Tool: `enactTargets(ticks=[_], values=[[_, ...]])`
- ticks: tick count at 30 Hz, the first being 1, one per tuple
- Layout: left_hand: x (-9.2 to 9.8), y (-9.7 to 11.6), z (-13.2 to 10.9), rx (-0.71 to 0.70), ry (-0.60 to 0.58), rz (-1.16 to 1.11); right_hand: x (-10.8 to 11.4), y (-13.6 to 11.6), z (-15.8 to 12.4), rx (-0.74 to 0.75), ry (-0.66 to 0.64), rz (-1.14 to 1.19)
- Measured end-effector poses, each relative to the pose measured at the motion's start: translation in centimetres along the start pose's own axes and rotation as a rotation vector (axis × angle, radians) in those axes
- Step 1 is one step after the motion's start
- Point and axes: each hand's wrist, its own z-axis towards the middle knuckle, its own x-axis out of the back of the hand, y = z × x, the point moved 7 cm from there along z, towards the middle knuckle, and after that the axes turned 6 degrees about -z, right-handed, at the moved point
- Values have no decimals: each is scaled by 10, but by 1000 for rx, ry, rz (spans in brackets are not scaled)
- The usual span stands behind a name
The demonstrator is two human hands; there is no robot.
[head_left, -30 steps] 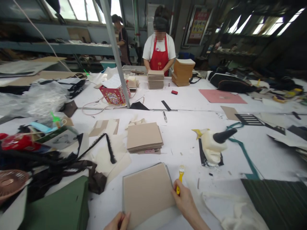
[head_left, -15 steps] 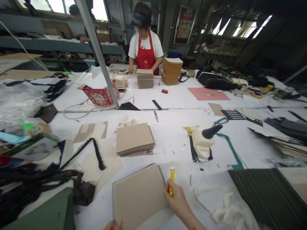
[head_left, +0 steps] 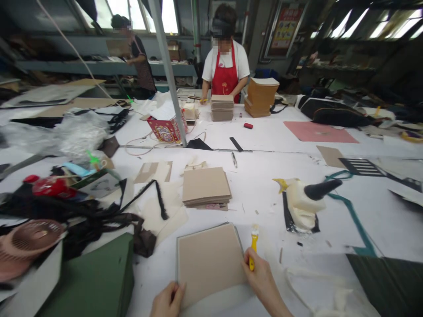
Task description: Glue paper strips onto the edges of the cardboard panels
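Observation:
A beige cardboard sheet [head_left: 209, 264] lies in front of me on thin, grey-edged layers. My left hand [head_left: 169, 298] is closed at its lower left edge, thumb and fingers pinching the border. By the right edge, my right hand [head_left: 261, 274] is wrapped round a yellow-handled brush [head_left: 254, 246], bristles pointing away from me; its fingers also touch the sheet's side. Beyond the sheet sits a stack of similar cardboard pieces [head_left: 206, 187]. To the right, a whitish, glue-crusted container [head_left: 300, 204] with a black cone-shaped piece on it stands on a dark scrap.
Dark green panels [head_left: 89, 277] lie left, beside a pink fan [head_left: 36, 237] and black fabric strips [head_left: 160, 200]. A metal post [head_left: 168, 70] rises from the table. Across it, a person in a red apron [head_left: 225, 72] works at a cardboard stack [head_left: 222, 108]. More green panels [head_left: 390, 281] lie right.
The view has swung left, so things sit further right in the picture. More of my left hand shows at the sheet's edge. My right hand keeps the brush at the right edge.

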Motion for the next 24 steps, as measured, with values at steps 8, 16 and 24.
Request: enactTargets(ticks=[8, 16, 24], values=[[2, -1, 0, 14, 22, -30, -4, 5, 1, 20, 7, -43], [6, 5, -2, 3, 33, -19, -4, 4, -1, 27, 21, -74], [1, 4, -3, -8, -40, 16, 3, -5, -4, 33, 46, -20]])
